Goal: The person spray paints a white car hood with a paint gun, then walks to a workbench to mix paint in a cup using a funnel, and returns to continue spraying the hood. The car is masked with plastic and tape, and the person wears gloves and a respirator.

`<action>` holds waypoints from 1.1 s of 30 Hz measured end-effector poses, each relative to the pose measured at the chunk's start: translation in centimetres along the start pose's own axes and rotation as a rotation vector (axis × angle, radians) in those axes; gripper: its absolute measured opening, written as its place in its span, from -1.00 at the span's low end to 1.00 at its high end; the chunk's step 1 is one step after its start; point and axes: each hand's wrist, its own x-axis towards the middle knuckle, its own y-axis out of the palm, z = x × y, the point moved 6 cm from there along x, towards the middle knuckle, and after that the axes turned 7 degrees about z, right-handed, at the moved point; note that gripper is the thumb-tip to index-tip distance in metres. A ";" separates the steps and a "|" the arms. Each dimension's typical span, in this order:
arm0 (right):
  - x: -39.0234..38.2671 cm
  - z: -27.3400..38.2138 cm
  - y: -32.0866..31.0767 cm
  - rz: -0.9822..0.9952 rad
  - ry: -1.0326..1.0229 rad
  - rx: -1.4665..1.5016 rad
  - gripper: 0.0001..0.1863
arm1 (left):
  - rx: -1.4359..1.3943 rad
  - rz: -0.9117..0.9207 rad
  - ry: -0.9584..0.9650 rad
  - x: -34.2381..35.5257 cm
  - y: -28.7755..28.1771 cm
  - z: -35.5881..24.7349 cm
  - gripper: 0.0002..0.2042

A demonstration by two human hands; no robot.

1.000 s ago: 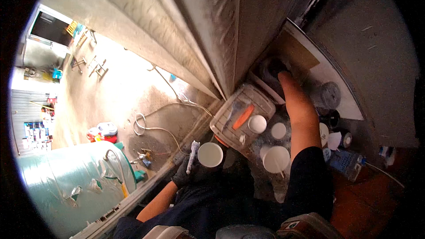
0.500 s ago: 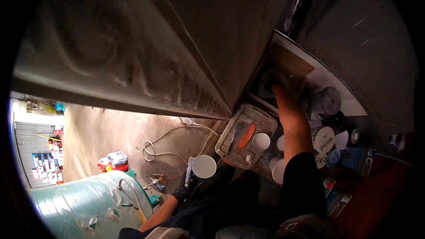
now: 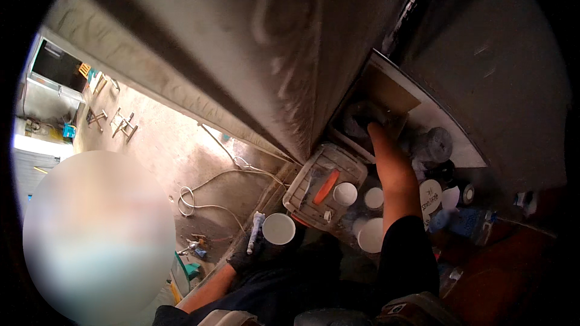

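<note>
My left hand (image 3: pixel 241 259), in a dark glove, grips a whitish stick-like tool (image 3: pixel 255 232) at the lower middle; a white cup (image 3: pixel 278 229) is right beside it, and whether that hand holds it too is unclear. My right hand (image 3: pixel 366 125) reaches into a dark, grey-rimmed container (image 3: pixel 356 108) inside a box, fingers hidden. Below that arm lies a dirty plastic lid (image 3: pixel 302 196) bearing an orange-handled tool (image 3: pixel 325 187) and a small white cup (image 3: pixel 345 194). Other white cups (image 3: pixel 370 235) and a grey cylindrical container (image 3: pixel 436 143) sit close around the arm.
A large moulded grey panel (image 3: pixel 223 54) overhangs from above. On the left are the concrete floor (image 3: pixel 169 133), a looped hose (image 3: pixel 185 201) and metal stands (image 3: pixel 122 122). A blurred oval hides the lower left. Cans, lids and blue packages (image 3: pixel 480 224) crowd the right.
The view has swung about under the panel. My right arm has stayed reaching into the container, and my left hand still grips the tool. A blurred patch now covers the green cylinder.
</note>
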 end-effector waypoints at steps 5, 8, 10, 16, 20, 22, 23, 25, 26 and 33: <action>-1.8 -4.0 -1.6 -0.178 -0.011 0.167 -0.44 | 0.206 0.059 0.265 3.0 2.0 2.4 -0.48; -4.5 0.9 -3.6 -0.270 -0.022 0.307 -0.45 | 0.022 0.014 0.185 2.5 1.0 5.8 -0.46; -5.8 -3.5 -5.8 -0.448 -0.027 0.096 -0.49 | 0.026 0.068 0.152 4.0 2.9 8.3 -0.45; -16.6 -6.0 -7.8 -0.708 -0.267 0.248 -0.57 | 0.292 0.024 0.192 1.2 7.8 -4.5 -0.46; -23.3 10.9 -18.9 -0.411 -0.455 0.672 -0.71 | 0.202 0.014 0.220 10.9 -4.6 -10.1 -0.45; -29.9 15.7 -17.9 -0.439 -0.610 0.466 -0.72 | 0.162 0.051 0.306 13.4 -6.0 -8.3 -0.45; -32.6 16.4 -15.9 -0.417 -0.713 0.342 -0.70 | 0.068 0.083 0.326 13.0 -4.8 -6.5 -0.45; -37.2 18.4 -12.2 -0.329 -0.963 0.144 -0.64 | -0.020 0.076 0.286 14.6 -2.6 -3.6 -0.43; -38.0 18.2 -9.9 -0.303 -0.959 0.075 -0.62 | -0.058 0.078 0.276 15.6 -1.5 -3.5 -0.42; -44.7 11.9 -1.6 -0.340 -0.830 0.123 -0.46 | -0.078 0.215 0.274 15.5 6.1 -3.4 -0.51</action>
